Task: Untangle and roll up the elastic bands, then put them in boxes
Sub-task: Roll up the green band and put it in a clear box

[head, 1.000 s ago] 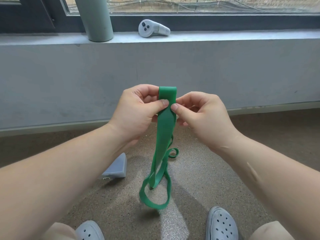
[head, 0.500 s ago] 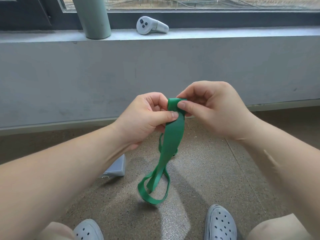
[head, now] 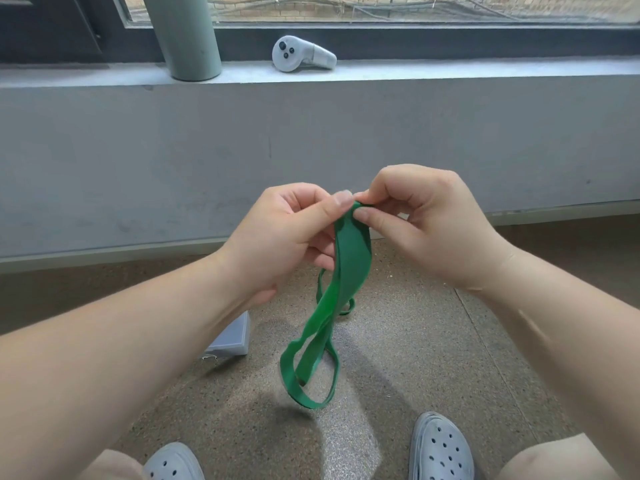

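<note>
A wide green elastic band (head: pixel 346 271) hangs in front of me, its top end folded over and pinched between both hands. My left hand (head: pixel 284 237) grips the fold from the left with the thumb on top. My right hand (head: pixel 426 223) pinches the same fold from the right between thumb and forefinger. Below the hands the band drops in twisted loops, the lowest loop hanging just above the floor. A grey box (head: pixel 232 337) lies on the floor under my left forearm, mostly hidden by it.
A grey wall with a window ledge (head: pixel 450 69) runs across ahead. On the ledge stand a grey-green cylinder (head: pixel 183 36) and a white handheld controller (head: pixel 301 57). My two grey perforated shoes (head: pixel 440 448) rest on the speckled floor at the bottom edge.
The upright top end of the band has been folded down and over. Both hands have dropped lower and tightened on the fold, and the hanging loops have risen slightly.
</note>
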`<action>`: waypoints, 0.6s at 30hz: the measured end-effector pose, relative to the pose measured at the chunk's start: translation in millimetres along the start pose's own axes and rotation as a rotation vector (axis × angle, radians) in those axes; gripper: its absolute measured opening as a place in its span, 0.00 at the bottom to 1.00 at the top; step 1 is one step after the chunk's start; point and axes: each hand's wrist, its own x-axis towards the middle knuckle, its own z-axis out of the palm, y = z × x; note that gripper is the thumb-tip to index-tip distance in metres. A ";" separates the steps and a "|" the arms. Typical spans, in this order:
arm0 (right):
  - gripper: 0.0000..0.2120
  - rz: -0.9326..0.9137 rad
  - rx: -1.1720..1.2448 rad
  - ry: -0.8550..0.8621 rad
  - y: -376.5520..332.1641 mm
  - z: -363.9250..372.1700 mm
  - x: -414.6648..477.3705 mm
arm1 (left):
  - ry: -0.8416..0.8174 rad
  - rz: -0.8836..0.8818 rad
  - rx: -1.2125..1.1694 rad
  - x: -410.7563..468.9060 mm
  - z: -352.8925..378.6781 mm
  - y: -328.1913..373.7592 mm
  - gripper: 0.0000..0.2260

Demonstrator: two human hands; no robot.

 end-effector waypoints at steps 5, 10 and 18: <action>0.07 -0.144 -0.156 0.032 1.1 1.5 1.5 | -0.037 -0.063 -0.040 -2.0 -3.2 5.2 0.08; 0.09 -0.227 -0.241 0.018 3.3 3.5 0.7 | -0.083 -0.149 -0.128 -2.3 -4.2 9.8 0.11; 0.06 0.009 0.142 0.001 2.7 2.8 -3.7 | -0.015 -0.135 -0.095 -2.6 -7.7 4.2 0.07</action>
